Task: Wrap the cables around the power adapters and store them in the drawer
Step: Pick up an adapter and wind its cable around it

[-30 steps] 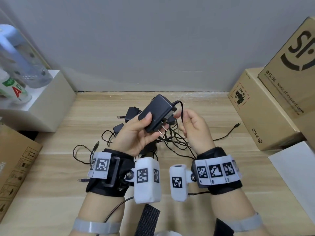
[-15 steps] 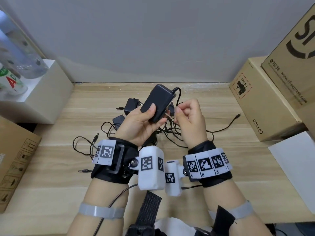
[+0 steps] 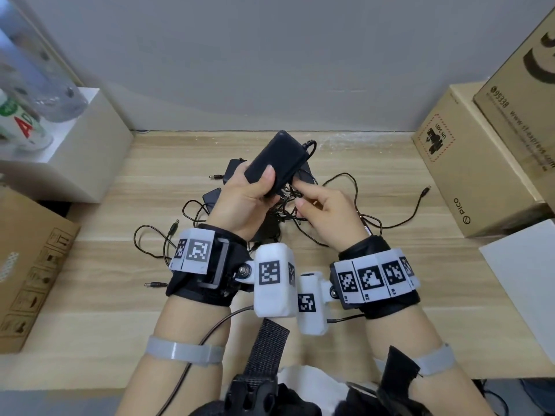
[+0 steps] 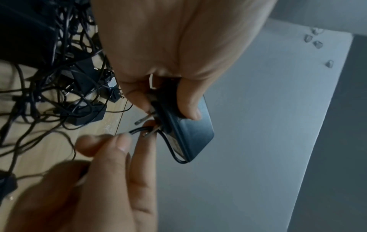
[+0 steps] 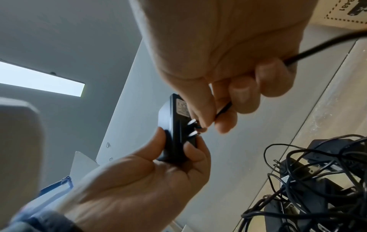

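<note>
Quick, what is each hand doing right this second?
Left hand: closed around the black power adapter, held up above the table.
Right hand: pinching that adapter's thin black cable beside its prongs.

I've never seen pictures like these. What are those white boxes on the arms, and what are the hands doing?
Those boxes are small cameras strapped to a person's wrists; a third sits on the head. One picture looks down from the head, and the two others look along each hand. On the table lies a tangle of black adapters and cables. The left hand grips one adapter. The right hand pinches its cable next to the metal prongs.
</note>
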